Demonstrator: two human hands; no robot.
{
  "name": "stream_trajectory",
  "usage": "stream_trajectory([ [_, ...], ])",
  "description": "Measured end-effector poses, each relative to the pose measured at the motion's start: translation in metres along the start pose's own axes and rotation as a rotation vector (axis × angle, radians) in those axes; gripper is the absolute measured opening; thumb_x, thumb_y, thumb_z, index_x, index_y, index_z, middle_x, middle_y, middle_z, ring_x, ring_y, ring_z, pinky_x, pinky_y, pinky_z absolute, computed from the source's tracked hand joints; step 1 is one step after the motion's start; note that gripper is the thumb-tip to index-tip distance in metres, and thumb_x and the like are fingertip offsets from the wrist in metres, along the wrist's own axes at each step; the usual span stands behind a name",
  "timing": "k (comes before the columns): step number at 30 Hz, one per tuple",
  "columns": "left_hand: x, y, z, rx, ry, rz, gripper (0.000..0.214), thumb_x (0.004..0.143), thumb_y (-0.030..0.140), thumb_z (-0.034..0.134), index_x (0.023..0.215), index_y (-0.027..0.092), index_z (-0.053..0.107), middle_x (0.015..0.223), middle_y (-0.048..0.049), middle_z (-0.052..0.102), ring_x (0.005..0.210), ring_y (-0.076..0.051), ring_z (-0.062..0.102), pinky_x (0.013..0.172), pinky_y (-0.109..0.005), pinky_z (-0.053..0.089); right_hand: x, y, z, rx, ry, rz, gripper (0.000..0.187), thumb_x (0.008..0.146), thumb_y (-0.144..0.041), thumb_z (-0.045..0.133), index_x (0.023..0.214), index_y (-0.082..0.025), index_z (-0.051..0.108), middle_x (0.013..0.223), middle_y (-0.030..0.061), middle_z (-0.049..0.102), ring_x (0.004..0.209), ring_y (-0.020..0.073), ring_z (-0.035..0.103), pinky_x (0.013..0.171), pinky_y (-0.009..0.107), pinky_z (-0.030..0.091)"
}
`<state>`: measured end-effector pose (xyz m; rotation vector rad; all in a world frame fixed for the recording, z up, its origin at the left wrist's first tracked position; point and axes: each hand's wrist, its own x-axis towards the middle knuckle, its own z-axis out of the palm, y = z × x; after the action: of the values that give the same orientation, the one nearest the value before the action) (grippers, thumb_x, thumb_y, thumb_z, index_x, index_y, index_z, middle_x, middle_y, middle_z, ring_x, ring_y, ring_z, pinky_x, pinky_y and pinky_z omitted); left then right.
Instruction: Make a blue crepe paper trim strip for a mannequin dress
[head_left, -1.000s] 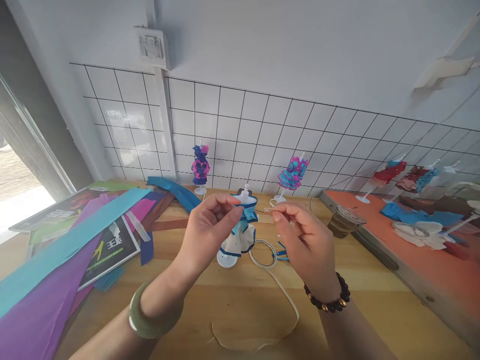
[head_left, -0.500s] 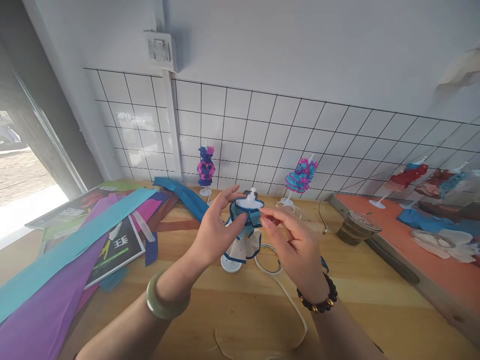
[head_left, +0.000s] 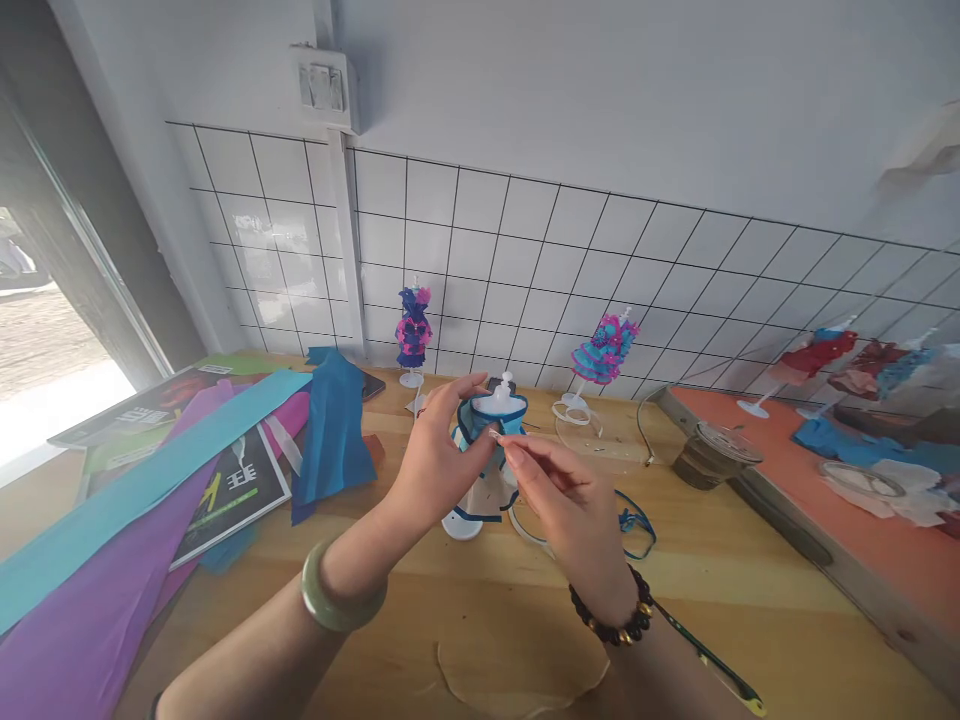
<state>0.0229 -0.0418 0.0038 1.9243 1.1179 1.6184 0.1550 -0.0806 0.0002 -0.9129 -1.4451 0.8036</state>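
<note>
A small white dress form [head_left: 502, 402] stands upright on a round white base [head_left: 462, 526]. It wears a miniature dress [head_left: 484, 495] in blue and white with dark blue edging. My left hand [head_left: 439, 455] is curled round the dress's left side, its thumb pressing on the front and its fingers partly hidden behind. Close in front of the bodice, my right hand [head_left: 570, 500] pinches something tiny and whitish, too small to name, against the tip of my left thumb.
Fabric strips, among them a blue strip [head_left: 334, 430], and booklets [head_left: 232, 495] lie at left. Two dressed forms, a purple one [head_left: 413, 330] and a turquoise-pink one [head_left: 604, 350], stand by the wall. A dark cup [head_left: 716, 455] and blue ribbon [head_left: 637, 525] are at right.
My right hand has moved left, bringing its fingertips to my left thumb. The blue strip that stretched toward the dress form now lies gathered farther left.
</note>
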Motion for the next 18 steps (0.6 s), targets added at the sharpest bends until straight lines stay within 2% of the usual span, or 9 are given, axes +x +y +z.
stream_trajectory([
  [3, 0.0, 0.0, 0.0, 0.015, 0.012, 0.001, 0.045, 0.074, 0.015, 0.057, 0.118, 0.024, 0.049, 0.11, -0.0039, 0.059, 0.109, -0.02, 0.051, 0.096, -0.037, 0.038, -0.007, 0.002, 0.01, 0.393, 0.015, 0.234, 0.018, 0.08, -0.036, 0.06, 0.09, -0.022, 0.068, 0.047, -0.0086, 0.027, 0.041, 0.0052, 0.022, 0.04, 0.021, 0.018],
  [8, 0.003, 0.002, -0.002, 0.037, -0.051, 0.07, 0.037, 0.075, 0.013, 0.054, 0.11, 0.023, 0.054, 0.112, -0.0039, 0.059, 0.108, -0.019, 0.052, 0.096, -0.036, 0.039, -0.011, -0.005, 0.021, 0.767, 0.007, 0.476, 0.018, 0.08, -0.034, 0.061, 0.089, -0.02, 0.067, 0.047, -0.0109, 0.023, 0.039, 0.0027, 0.014, 0.041, 0.019, 0.019],
  [13, 0.006, 0.001, -0.007, 0.047, -0.097, 0.125, 0.037, 0.073, 0.011, 0.055, 0.108, 0.022, 0.055, 0.113, -0.0044, 0.059, 0.109, -0.02, 0.051, 0.096, -0.036, 0.04, -0.013, -0.006, 0.021, 1.008, -0.041, 0.64, 0.017, 0.08, -0.029, 0.062, 0.093, -0.019, 0.063, 0.046, -0.0126, 0.02, 0.038, 0.0023, 0.011, 0.039, 0.016, 0.019],
  [18, 0.005, -0.002, -0.007, 0.046, -0.129, 0.129, 0.04, 0.074, 0.009, 0.053, 0.112, 0.023, 0.053, 0.115, -0.0026, 0.057, 0.11, -0.018, 0.05, 0.096, -0.034, 0.04, -0.011, -0.002, 0.02, 1.195, 0.006, 0.691, 0.012, 0.082, -0.021, 0.059, 0.093, -0.016, 0.06, 0.045, -0.0134, 0.019, 0.036, 0.001, 0.012, 0.037, 0.016, 0.016],
])
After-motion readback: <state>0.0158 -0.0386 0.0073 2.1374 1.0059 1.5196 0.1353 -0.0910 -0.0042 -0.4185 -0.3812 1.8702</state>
